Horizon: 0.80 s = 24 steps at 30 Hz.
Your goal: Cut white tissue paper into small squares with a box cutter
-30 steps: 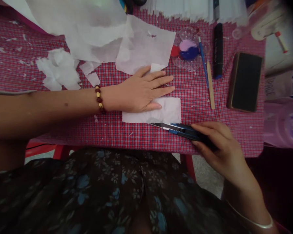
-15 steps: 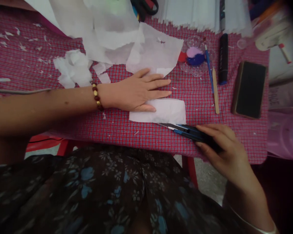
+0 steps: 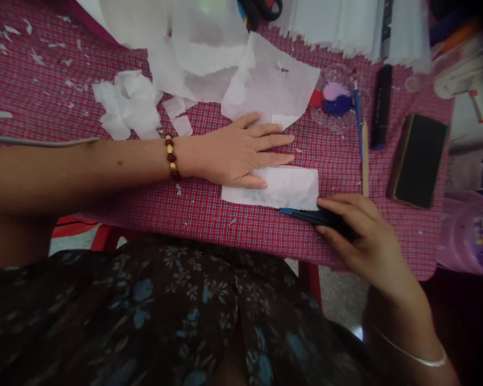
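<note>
My left hand [image 3: 241, 153] lies flat with its fingers spread, the thumb resting on a folded white strip of paper [image 3: 292, 187]. In my right hand [image 3: 362, 238] is a blue and black utility knife [image 3: 306, 216], gripped by its handle. The knife lies along the strip's near edge, and its front end is partly under that edge, so the blade is hidden. Beyond my left fingers, a larger thin white sheet [image 3: 273, 78] covers part of the cloth. Small cut paper pieces [image 3: 182, 125] lie by my left wrist.
A red checked cloth [image 3: 225, 230] covers the table. At the right are a dark block [image 3: 421, 161], a black marker [image 3: 381, 107], a wooden stick [image 3: 365, 166], a thin blue brush [image 3: 358, 118] and a clear paint dish [image 3: 326, 120]. Scissors [image 3: 261, 9] lie at the back. Crumpled paper [image 3: 129, 104] sits left.
The knife has slid in under the strip's near edge, hiding the blade that showed before. My right hand has moved closer to the strip's corner. The whole view has shifted slightly.
</note>
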Tool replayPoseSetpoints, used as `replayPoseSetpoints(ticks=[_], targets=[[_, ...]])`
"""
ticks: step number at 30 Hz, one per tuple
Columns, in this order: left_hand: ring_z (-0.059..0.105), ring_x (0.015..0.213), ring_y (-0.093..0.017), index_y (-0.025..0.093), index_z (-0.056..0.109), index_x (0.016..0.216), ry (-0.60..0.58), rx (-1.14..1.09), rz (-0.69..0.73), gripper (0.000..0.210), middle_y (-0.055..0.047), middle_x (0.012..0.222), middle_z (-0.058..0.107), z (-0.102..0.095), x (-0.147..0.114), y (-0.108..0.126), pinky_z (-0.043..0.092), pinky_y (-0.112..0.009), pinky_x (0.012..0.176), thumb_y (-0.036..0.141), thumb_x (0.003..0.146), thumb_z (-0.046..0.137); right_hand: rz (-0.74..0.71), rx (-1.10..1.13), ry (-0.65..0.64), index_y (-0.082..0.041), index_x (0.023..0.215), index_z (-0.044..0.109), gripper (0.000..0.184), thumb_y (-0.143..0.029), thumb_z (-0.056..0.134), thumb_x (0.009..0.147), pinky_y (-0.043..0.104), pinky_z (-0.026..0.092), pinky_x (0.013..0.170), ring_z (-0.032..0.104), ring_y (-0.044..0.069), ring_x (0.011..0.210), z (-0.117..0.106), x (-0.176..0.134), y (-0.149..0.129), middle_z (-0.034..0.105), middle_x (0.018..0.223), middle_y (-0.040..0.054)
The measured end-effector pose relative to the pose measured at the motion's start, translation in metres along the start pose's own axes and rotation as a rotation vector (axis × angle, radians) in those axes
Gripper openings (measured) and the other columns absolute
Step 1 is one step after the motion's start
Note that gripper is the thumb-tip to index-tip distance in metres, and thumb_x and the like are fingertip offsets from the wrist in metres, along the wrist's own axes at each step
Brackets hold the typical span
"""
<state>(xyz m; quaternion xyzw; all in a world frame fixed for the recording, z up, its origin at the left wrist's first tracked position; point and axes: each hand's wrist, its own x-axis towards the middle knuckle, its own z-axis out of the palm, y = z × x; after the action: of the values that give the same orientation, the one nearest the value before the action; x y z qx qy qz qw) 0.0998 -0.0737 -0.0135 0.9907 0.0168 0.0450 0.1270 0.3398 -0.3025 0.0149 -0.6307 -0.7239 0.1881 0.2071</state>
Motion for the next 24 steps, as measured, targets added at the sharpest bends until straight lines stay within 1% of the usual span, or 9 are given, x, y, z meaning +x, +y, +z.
replayPoseSetpoints(ticks=[4,7,12,15,19,21,24], targets=[[0.031,0.154,-0.036,0.022,0.044,0.155,0.015,-0.017,0.008,0.065,-0.013,0.167,0.034,0.0,0.0,0.0,0.019,-0.06,0.123,0.055,0.098,0.043,-0.035,0.014,-0.021,-0.031,0.132,0.062,0.039,-0.024,0.065,0.095,0.05,0.054,0.095,0.064,0.029,0.11,0.002,0.008,0.0,0.065,0.121,0.008],[0.032,0.154,-0.036,0.024,0.043,0.155,0.022,-0.027,0.002,0.066,-0.011,0.167,0.034,0.001,0.0,0.0,0.019,-0.06,0.123,0.056,0.098,0.044,-0.065,0.013,-0.016,-0.031,0.131,0.062,0.037,-0.023,0.065,0.094,0.049,0.054,0.093,0.064,0.029,0.109,0.005,0.014,0.0,0.066,0.12,0.0077],[0.034,0.152,-0.037,0.022,0.043,0.156,0.008,-0.021,-0.008,0.067,-0.013,0.167,0.034,-0.001,0.001,0.002,0.02,-0.061,0.123,0.055,0.097,0.043,-0.044,0.004,-0.022,-0.033,0.125,0.066,0.033,-0.023,0.065,0.093,0.049,0.055,0.091,0.065,0.03,0.106,0.006,0.018,-0.007,0.066,0.117,0.0072],[0.036,0.152,-0.035,0.027,0.045,0.155,0.018,-0.054,-0.028,0.065,-0.009,0.166,0.036,-0.002,0.001,0.003,0.018,-0.059,0.126,0.055,0.096,0.047,-0.047,-0.03,0.003,-0.031,0.127,0.065,0.036,-0.022,0.066,0.091,0.05,0.056,0.089,0.065,0.031,0.105,0.009,0.009,-0.012,0.067,0.115,0.0086],[0.034,0.153,-0.037,0.023,0.044,0.156,-0.012,-0.011,-0.014,0.066,-0.012,0.167,0.033,-0.001,0.001,0.002,0.019,-0.062,0.124,0.054,0.098,0.042,-0.015,-0.053,0.043,-0.032,0.136,0.06,0.047,-0.019,0.066,0.092,0.052,0.055,0.088,0.065,0.032,0.107,0.013,-0.012,-0.018,0.065,0.117,0.0098],[0.031,0.154,-0.034,0.025,0.041,0.158,-0.026,0.011,-0.013,0.067,-0.009,0.169,0.03,0.0,0.001,0.001,0.018,-0.062,0.124,0.057,0.098,0.038,0.019,-0.048,0.044,-0.033,0.14,0.057,0.051,-0.017,0.066,0.092,0.053,0.055,0.089,0.064,0.031,0.108,0.015,-0.02,-0.02,0.065,0.118,0.0093],[0.029,0.154,-0.032,0.029,0.036,0.159,-0.041,0.017,-0.02,0.07,-0.004,0.17,0.027,0.002,0.001,-0.001,0.016,-0.06,0.125,0.062,0.098,0.032,0.043,-0.034,0.048,-0.033,0.141,0.057,0.052,-0.016,0.066,0.092,0.052,0.054,0.09,0.063,0.03,0.108,0.015,-0.025,-0.02,0.064,0.118,0.0088]])
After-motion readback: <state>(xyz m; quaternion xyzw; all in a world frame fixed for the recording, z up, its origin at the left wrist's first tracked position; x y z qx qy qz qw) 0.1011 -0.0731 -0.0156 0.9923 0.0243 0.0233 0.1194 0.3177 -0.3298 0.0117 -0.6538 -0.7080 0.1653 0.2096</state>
